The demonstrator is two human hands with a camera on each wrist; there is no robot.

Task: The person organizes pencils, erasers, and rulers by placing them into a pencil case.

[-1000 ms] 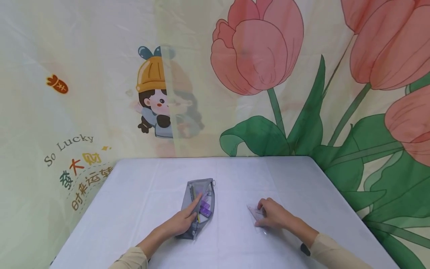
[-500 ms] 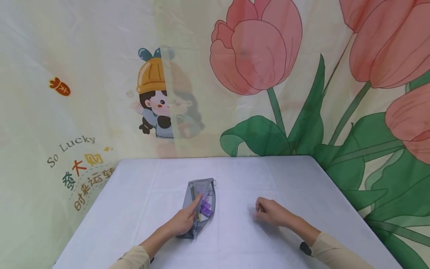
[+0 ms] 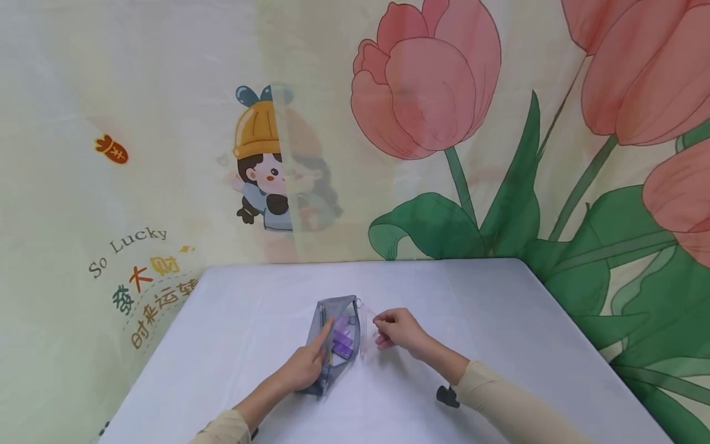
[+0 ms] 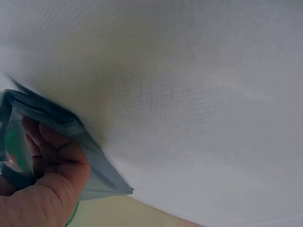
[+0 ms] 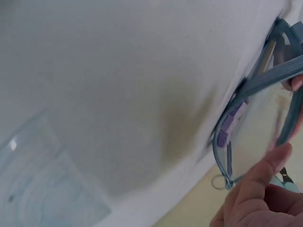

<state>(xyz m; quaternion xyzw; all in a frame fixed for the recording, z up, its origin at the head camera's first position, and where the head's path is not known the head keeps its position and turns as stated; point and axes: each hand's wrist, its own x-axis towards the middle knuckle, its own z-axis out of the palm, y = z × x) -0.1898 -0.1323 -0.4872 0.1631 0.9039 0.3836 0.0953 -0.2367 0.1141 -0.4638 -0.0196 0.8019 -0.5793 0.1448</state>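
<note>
A grey mesh pencil pouch (image 3: 339,333) lies on the white table (image 3: 488,320), its zip open, with purple items and pens showing inside. My left hand (image 3: 310,361) grips the pouch's near edge, fingers tucked into the opening (image 4: 71,137). My right hand (image 3: 392,327) pinches a clear plastic set square (image 3: 367,328) and holds it just right of the pouch's mouth, close to the zip ring (image 5: 218,182). The set square's clear sheet (image 5: 40,182) shows against the tablecloth in the right wrist view.
A printed cloth backdrop (image 3: 432,123) with tulips and a cartoon girl hangs right behind the table's far edge and along both sides. The white tablecloth spreads to the left, right and front of the hands.
My right hand has lifted the clear set square off the table at the right and carried it left to the pouch's opening. My left hand stays on the pouch.
</note>
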